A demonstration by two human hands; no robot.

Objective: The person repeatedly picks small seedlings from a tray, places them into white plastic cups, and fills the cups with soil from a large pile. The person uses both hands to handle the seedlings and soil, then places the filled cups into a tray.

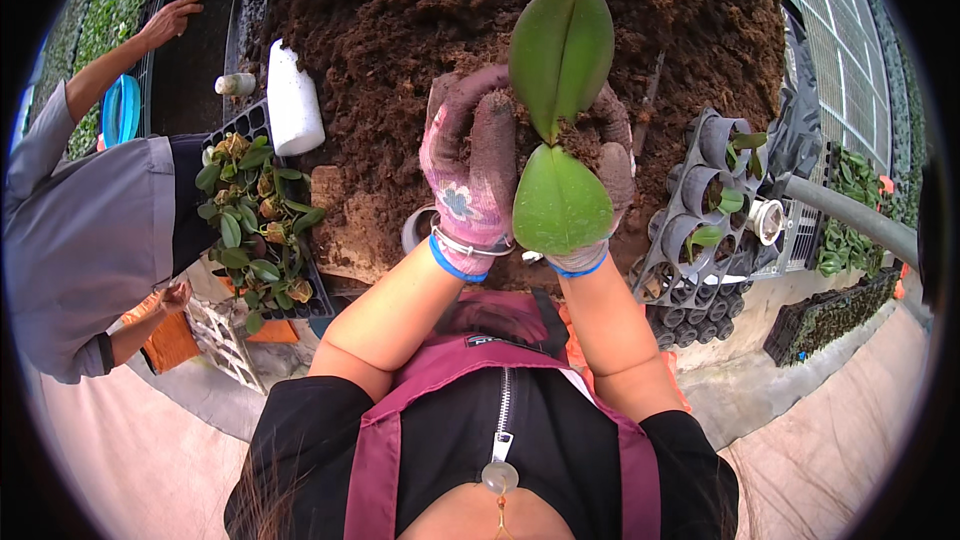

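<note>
A young moth orchid plant [564, 199] with two broad green leaves is held before me, above a heap of brown, fibrous potting medium [390, 30]. My left hand [472, 157], in a soiled pink flowered glove with a blue cuff, curls around the plant's base from the left. From the right, my right hand [618, 157] cups the same base, in a matching soiled glove. Brown potting medium [581, 139] shows between the hands near where the leaves meet. The leaves hide the roots, part of the right hand and most of the fingertips.
Right of me a grey tray [675, 202] holds several plastic pots with small plants. Leafy plants fill a black tray [259, 225] at left, near a torn white bottle [292, 101]. Another person [90, 232] stands at far left. A grey pipe [847, 214] crosses at right.
</note>
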